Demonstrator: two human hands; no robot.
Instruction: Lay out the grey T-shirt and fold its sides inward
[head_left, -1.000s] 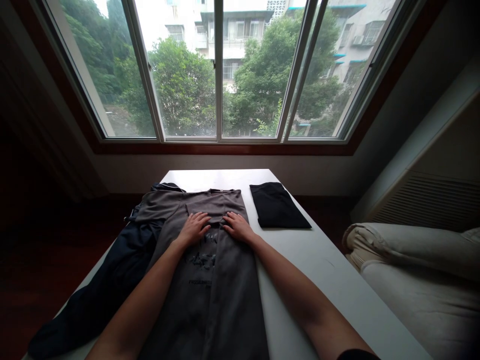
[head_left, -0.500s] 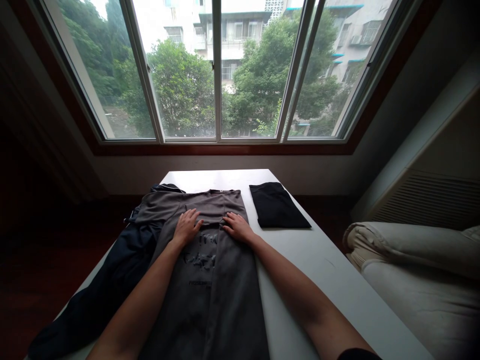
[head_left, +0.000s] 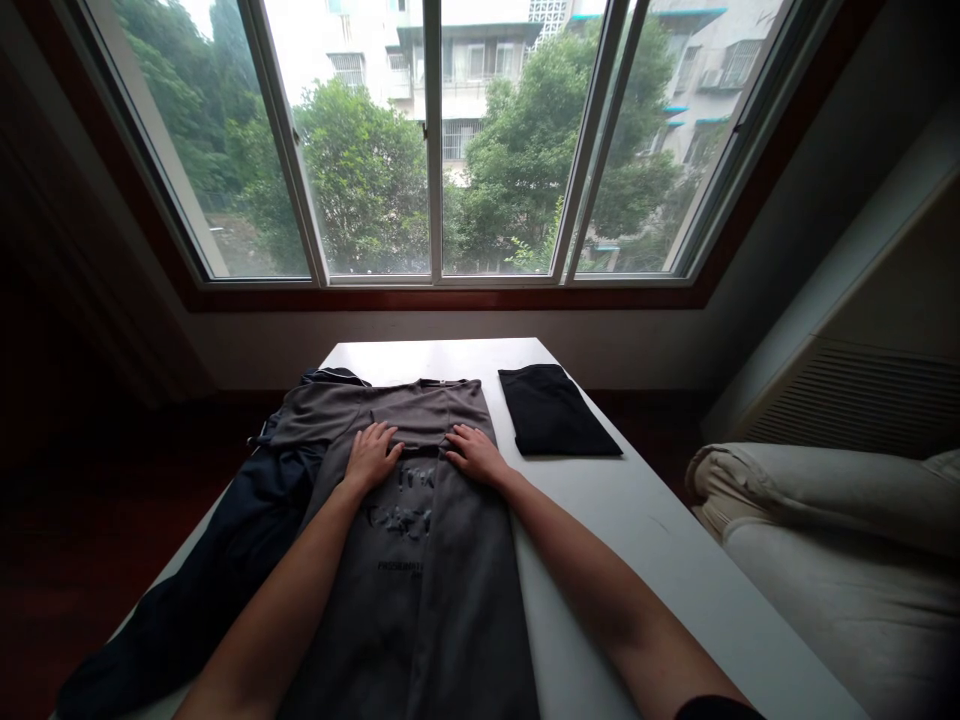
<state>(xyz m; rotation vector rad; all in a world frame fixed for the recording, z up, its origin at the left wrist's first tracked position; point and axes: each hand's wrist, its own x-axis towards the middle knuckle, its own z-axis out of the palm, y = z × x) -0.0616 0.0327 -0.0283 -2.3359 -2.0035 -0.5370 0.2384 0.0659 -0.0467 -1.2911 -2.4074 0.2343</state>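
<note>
A dark grey T-shirt (head_left: 472, 570) with dark lettering on its front lies lengthwise on the white table (head_left: 645, 560). Its right side is folded over toward the middle, covering part of the lettering, while a sleeve still spreads out at the left. My left hand (head_left: 371, 455) rests flat on the shirt's chest, fingers apart. Across from it, my right hand (head_left: 476, 455) lies with spread fingers on the folded-over part. Neither hand grips the cloth. Beneath the shirt's left side is a dark navy garment (head_left: 217, 570) with white piping.
A folded black garment (head_left: 555, 410) sits on the table's right side, near the edge. Beyond the table's far end is a wide window (head_left: 435, 150). To the right stands a pale cushioned seat (head_left: 840, 540), with a slatted vent panel behind it.
My left hand has shifted very slightly to the left on the shirt. My right hand and the garments look the same.
</note>
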